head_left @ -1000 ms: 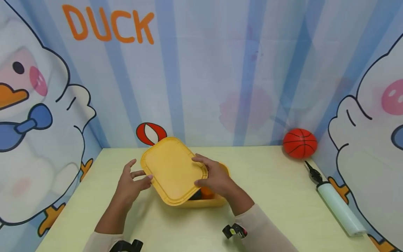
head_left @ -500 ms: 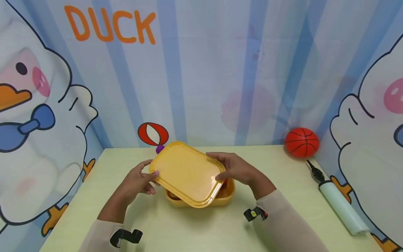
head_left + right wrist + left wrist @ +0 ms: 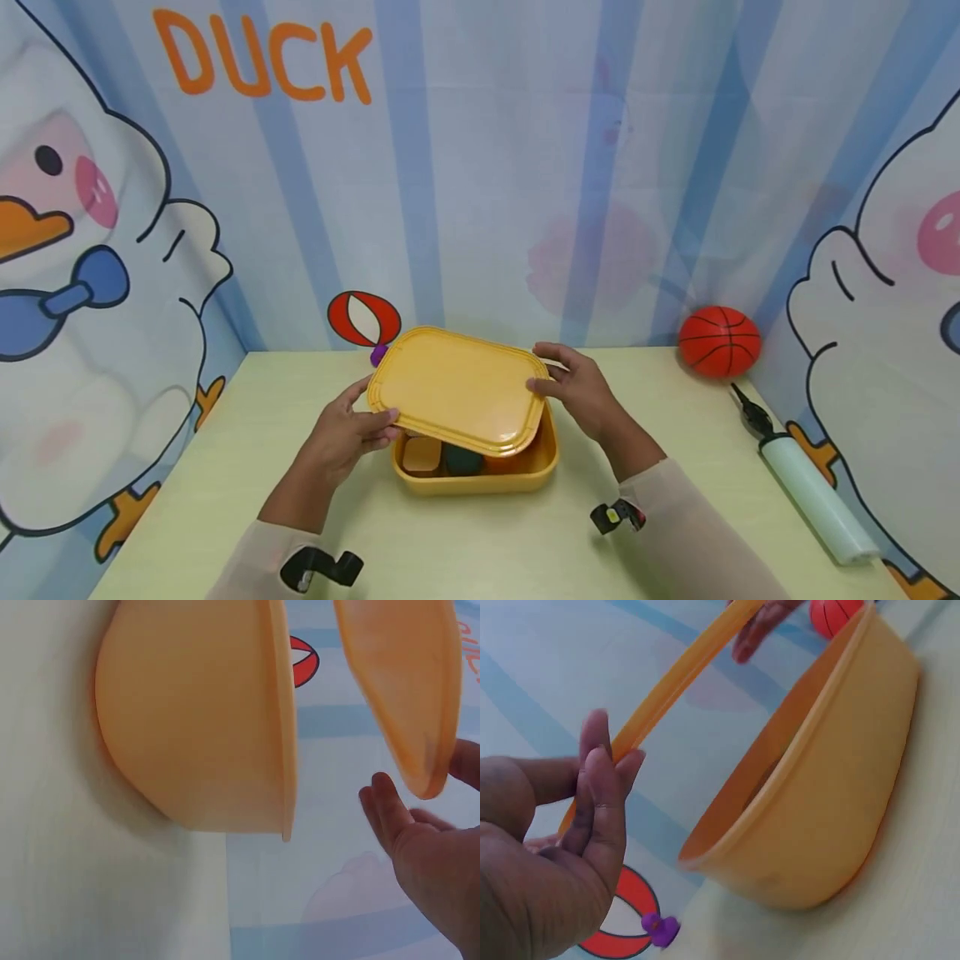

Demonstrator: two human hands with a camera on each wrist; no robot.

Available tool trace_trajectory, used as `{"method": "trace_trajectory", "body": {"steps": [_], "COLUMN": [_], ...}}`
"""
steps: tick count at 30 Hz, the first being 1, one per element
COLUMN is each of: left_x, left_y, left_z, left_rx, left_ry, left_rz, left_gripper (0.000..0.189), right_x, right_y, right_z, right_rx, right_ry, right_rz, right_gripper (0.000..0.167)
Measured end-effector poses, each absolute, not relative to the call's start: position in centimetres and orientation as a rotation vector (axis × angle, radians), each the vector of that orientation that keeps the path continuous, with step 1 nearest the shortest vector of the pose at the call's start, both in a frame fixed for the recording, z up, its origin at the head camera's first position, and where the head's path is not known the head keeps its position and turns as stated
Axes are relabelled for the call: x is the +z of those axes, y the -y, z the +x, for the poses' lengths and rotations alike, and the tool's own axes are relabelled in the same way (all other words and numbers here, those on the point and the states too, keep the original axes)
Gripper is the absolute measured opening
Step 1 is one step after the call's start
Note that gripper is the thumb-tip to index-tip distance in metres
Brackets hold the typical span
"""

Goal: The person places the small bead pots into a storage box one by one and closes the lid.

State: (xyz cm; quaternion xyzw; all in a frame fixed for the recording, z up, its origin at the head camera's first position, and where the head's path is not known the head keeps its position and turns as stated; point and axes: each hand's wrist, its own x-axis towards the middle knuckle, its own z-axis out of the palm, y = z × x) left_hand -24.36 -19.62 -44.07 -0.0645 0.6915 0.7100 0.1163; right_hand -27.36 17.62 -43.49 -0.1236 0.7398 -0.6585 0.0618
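A yellow plastic lid [image 3: 457, 387] is held tilted above a matching yellow box [image 3: 480, 483], covering the back part of its opening. My left hand [image 3: 337, 433] pinches the lid's left edge between thumb and fingers. At the right edge, my right hand [image 3: 585, 396] has its thumb on the lid's upper face, with fingers behind the rim. Below the lid's front edge, a light orange rounded block [image 3: 422, 456] and a dark green object [image 3: 462, 460] show inside the box. In the left wrist view a gap separates the lid [image 3: 675, 679] from the box rim [image 3: 810, 750].
A small purple object [image 3: 378, 355] sits behind the lid near the backdrop. The red toy basketball [image 3: 720, 342] is at the table's back right corner. A pale green hand pump [image 3: 813, 500] with a black nozzle lies along the right side.
The lid has moved right and turned to lie more in line with the box. Both hands moved with it. More of the box's contents show at the front.
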Motion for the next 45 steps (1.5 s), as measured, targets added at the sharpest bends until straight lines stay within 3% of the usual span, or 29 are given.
{"method": "trace_trajectory", "body": {"steps": [6,14,20,26,33,45], "left_x": [-43.8,-43.6,-43.7,-43.6,-43.1,-43.6], "left_y": [18.1,16.7,17.0,18.8,20.5,21.3], "left_z": [-23.7,-23.0,-23.2,-25.6,-27.9,-28.3], "left_rx": [2.194,2.147,2.054,1.918,1.742,1.684], "left_ry": [-1.981,-2.104,-2.197,-2.265,-2.213,-2.160], "left_rz": [-0.321,-0.372,-0.253,-0.054,0.148,0.287], "left_gripper": [0.088,0.095,0.092,0.085,0.096,0.113], "right_x": [-44.0,-44.0,-44.2,-44.1,-43.7,-43.6], "right_y": [-17.2,-16.9,-18.0,-19.4,-20.3,-21.0], "right_z": [-26.3,-25.5,-25.7,-26.4,-26.9,-27.3], "right_rx": [-2.041,-2.086,-2.058,-2.071,-2.052,-1.945], "right_ry": [-2.200,-2.099,-2.120,-2.071,-2.058,-2.091], "right_rz": [-0.189,-0.294,-0.319,-0.349,-0.356,-0.422], "right_gripper": [0.076,0.091,0.091,0.088,0.088,0.092]}}
